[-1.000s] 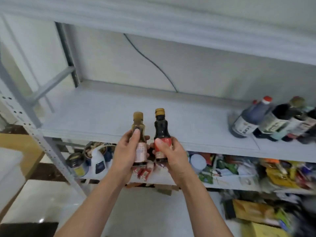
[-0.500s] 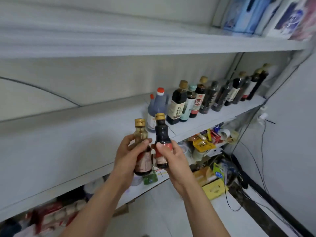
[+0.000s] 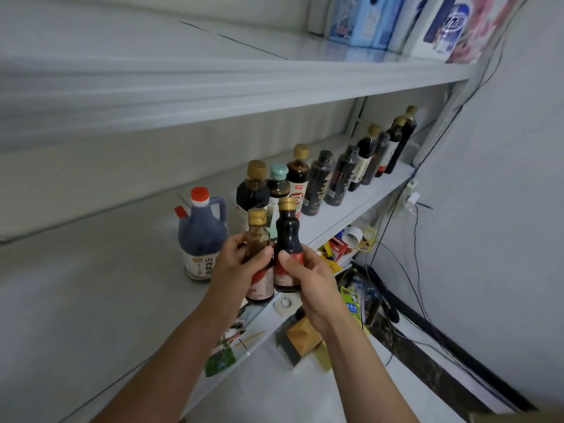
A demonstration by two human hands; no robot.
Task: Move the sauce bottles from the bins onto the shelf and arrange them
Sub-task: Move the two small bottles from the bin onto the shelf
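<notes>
My left hand grips a small amber bottle with a gold cap. My right hand grips a small dark sauce bottle with a gold cap and red label. Both bottles are upright, side by side, held above the front edge of the grey middle shelf. Just behind them stands a row of sauce bottles running to the right end of the shelf. A large dark jug with a red cap and handle stands at the left end of that row.
The upper shelf carries blue and white packages at its right end. A lower shelf holds mixed packets and boxes. Black cables hang along the white wall at right, down to boxes on the floor.
The view has swung right, from the bare left part of the shelf to the row of bottles. My hands with both small bottles have come close to the jug and the row.
</notes>
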